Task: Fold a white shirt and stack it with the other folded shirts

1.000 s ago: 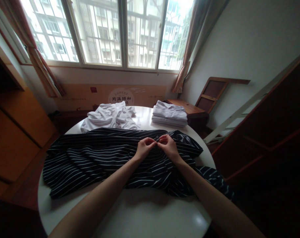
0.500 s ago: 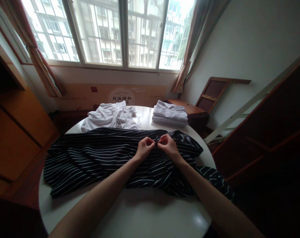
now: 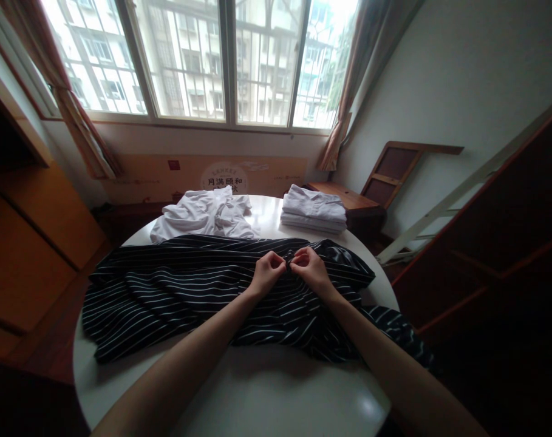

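- On the round white table point(image 3: 257, 394), head view: a dark navy garment with thin white stripes point(image 3: 175, 285) lay spread across the middle, rumpled, one end hanging off the table's right edge.
- Left hand point(image 3: 266, 273) was curled nearly closed, fingertips pinching the striped fabric near its far edge, forearm resting over the cloth.
- Right hand point(image 3: 310, 270) was likewise curled nearly closed, pinching the same spot of fabric; the two hands sat just beside each other, fingertips almost touching.
- What exactly was pinched (button, seam or plain fold) was too small to tell.
- Behind the striped garment, a loose crumpled white shirt point(image 3: 203, 215) lay at the table's far left, touching the dark fabric's far edge.
- A neat stack of folded white shirts point(image 3: 313, 212) sat at the far right of the table, apart from the striped garment.
- Beyond the table: a large window point(image 3: 203, 60) with brown curtains, and a cardboard box with printed characters point(image 3: 212, 176) under the sill.
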`<state>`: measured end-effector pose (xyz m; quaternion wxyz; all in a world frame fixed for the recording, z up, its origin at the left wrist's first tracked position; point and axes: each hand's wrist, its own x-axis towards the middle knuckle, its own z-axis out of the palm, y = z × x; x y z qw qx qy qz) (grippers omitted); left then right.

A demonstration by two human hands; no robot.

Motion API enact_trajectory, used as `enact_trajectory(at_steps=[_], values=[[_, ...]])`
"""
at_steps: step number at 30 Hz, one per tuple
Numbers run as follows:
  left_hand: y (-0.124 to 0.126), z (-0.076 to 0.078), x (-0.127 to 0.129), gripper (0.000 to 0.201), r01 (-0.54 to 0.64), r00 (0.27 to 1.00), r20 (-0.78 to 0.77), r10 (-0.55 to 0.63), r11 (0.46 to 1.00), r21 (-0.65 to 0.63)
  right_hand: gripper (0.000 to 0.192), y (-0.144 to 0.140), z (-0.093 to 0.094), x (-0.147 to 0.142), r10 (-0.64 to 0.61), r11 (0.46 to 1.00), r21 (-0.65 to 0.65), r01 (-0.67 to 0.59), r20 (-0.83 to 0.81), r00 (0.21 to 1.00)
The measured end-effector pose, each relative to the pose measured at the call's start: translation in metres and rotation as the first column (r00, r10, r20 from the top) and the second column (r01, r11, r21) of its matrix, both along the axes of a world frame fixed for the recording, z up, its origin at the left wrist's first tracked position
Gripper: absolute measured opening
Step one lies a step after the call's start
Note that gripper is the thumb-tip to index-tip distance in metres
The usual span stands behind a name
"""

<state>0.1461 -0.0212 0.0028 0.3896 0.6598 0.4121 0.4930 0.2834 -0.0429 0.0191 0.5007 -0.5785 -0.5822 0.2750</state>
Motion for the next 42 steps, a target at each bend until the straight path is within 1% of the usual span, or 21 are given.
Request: enact_trajectory(at_steps=[8, 14, 18, 21, 26, 30, 36, 42], values=[[0.002, -0.003, 0.000, 0.006, 0.006, 1.000, -0.019, -0.006, 1.000, 0.020, 0.026, -0.001, 0.000, 0.000, -0.006, 1.000, 0.005, 0.005, 0.036, 0.999], [0.000, -0.001, -0.001, 0.007, 0.002, 0.999, -0.051, 0.001, 0.998, 0.057, 0.023, -0.002, 0.002, -0.001, -0.032, 0.999, 0.014, 0.031, 0.090, 0.995], [-0.001, -0.001, 0.000, 0.009, 0.013, 0.999, -0.038, -0.011, 0.998, 0.067, 0.024, -0.002, 0.003, -0.001, -0.047, 0.999, 0.014, 0.046, 0.113, 0.992], [-0.001, -0.001, 0.000, 0.012, 0.013, 0.999, -0.039, -0.011, 0.998, 0.057, 0.024, -0.004, 0.004, -0.003, -0.057, 0.998, 0.021, 0.054, 0.160, 0.985], [-0.004, 0.001, 0.000, 0.007, 0.006, 0.997, -0.078, -0.001, 0.998, 0.061, 0.020, -0.007, 0.007, -0.006, -0.059, 0.997, 0.059, 0.044, 0.274, 0.960], [-0.005, 0.002, 0.000, 0.007, -0.001, 0.997, -0.075, 0.005, 0.998, 0.060, 0.020, -0.008, 0.007, -0.006, -0.068, 0.996, 0.075, 0.047, 0.314, 0.947], [-0.006, 0.002, -0.001, 0.008, -0.008, 0.997, -0.078, 0.013, 0.998, 0.064, 0.020, -0.007, 0.007, -0.006, -0.050, 0.996, 0.086, 0.025, 0.296, 0.954], [-0.005, 0.001, -0.001, 0.009, -0.026, 0.995, -0.096, 0.031, 0.998, 0.061, 0.018, -0.008, 0.010, -0.006, -0.061, 0.996, 0.078, 0.040, 0.289, 0.955]])
